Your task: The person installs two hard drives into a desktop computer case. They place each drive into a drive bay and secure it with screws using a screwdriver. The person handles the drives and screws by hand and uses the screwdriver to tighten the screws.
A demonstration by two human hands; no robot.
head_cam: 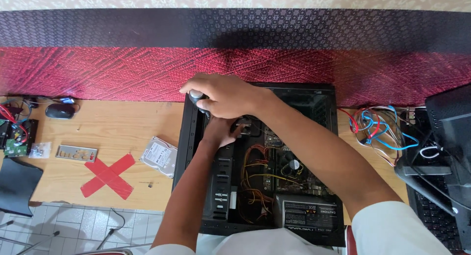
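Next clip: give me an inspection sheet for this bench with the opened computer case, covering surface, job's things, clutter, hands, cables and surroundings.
Surface: wooden table with a red tape cross stuck on it.
Job's things: black computer case lying open, motherboard and power supply visible inside.
Clutter: hard drive, metal port plate, small clear bag, mouse, a second drive at the left edge.
Hands: right hand closed around a screwdriver handle at the case's far left corner; left hand reaches inside the case below it.
Cables: yellow and orange wiring inside the case; loose red, blue and white cables on the table, right.
Surroundings: red patterned cloth behind, tiled floor, keyboard at right.
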